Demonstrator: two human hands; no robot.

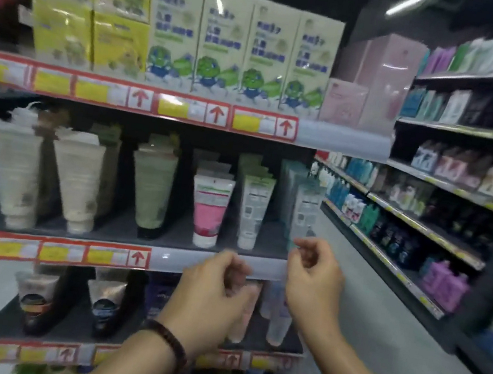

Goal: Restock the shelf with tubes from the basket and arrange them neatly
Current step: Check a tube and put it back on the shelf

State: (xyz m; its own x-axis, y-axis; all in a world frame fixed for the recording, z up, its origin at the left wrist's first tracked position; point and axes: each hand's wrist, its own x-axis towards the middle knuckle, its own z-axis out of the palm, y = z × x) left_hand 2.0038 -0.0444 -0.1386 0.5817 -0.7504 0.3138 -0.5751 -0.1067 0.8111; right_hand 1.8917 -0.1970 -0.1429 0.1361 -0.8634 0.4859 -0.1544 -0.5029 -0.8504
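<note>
- Both forearms are raised nearest the lens, a beaded bracelet (170, 342) seen on the left wrist.
- Left hand (214, 292) is loosely curled before the shelf edge (213, 261), nothing gripped.
- Right hand (311, 279) is half-closed, fingertips at the teal tube (306, 210); contact cannot be confirmed.
- Tubes should be squared upright, labels faced forward.
- No basket is seen.

Pink-and-white tube (209, 210), cream tubes (77, 178), yellow boxes (87, 0), red-bordered yellow shelf labels (98, 91), dark bracelet (170, 342).
</note>
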